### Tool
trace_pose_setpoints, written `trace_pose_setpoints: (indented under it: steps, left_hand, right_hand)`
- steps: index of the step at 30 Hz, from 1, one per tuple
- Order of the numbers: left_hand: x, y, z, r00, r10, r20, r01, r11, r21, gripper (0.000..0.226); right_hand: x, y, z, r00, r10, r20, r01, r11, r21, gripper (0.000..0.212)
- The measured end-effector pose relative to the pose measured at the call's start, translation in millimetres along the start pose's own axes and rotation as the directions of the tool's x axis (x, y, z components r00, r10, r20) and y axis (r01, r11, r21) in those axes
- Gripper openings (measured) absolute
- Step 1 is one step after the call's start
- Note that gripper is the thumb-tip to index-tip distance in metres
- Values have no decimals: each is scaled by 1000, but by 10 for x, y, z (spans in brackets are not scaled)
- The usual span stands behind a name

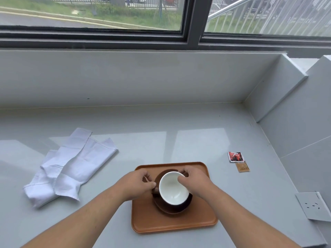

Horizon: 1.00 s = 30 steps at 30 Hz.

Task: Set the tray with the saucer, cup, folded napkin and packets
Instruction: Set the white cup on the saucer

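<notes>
**A:** Where does everything sit?

**B:** The cup point(172, 189), white inside and dark outside, is over the saucer point(172, 209) on the tray point(172, 224), near the front of the worktop point(161, 136). The right hand point(195, 181) has its grip pinching the rim, thumb on the near edge and fingers over the far edge. The left hand point(138, 185) has its grip curled at the handle side and seems to pinch the handle.

**A:** What could go wrong?

**B:** A pull on the rim alone could tip the cup or drag the saucer across the tray. The napkin point(71, 165) lies rumpled and not yet folded, well left of the tray. Laid on as it is, it would crowd the saucer. The red packet point(235, 156) and brown packet point(242, 167) lie flat to the right, so fingers may push them along rather than lift them.

**A:** Anything you can't make out?

**B:** The handle is mostly behind the left fingers. I can't tell whether the cup's base rests in the saucer. The packets' print is too small to read.
</notes>
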<state>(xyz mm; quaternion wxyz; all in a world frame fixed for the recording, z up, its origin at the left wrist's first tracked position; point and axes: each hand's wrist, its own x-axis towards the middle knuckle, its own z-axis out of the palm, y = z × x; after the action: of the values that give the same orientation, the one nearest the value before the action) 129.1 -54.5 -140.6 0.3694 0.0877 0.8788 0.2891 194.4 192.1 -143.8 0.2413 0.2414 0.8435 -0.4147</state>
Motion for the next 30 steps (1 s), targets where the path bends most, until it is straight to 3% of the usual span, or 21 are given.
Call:
trace_pose_setpoints:
  steps: [6,17,22,26,30]
  left_hand:
    - [28,63,-241,990,-21,-139,34,995,94,38]
    - [-65,-118,-610,942,-85,-324,176,949,260,67]
    - [-215,-555,-838,884,-141,-447,352,828,436,60]
    - [-306,-1004,-1078,828,-248,-503,504,723,472,59]
    - [-380,-1385,-1280,836,-295,-463,515,711,478,57]
  right_hand:
    - [161,-412,-122,993,-122,8,122,991,-49,22]
    - [491,-1207,51,911,-358,202,403,877,-261,47]
    - [501,-1584,413,868,-420,264,492,801,-342,55]
    - [449,-1834,763,849,-433,302,524,761,-383,56]
    - [367,-2090,1088,836,-447,319,548,718,-429,57]
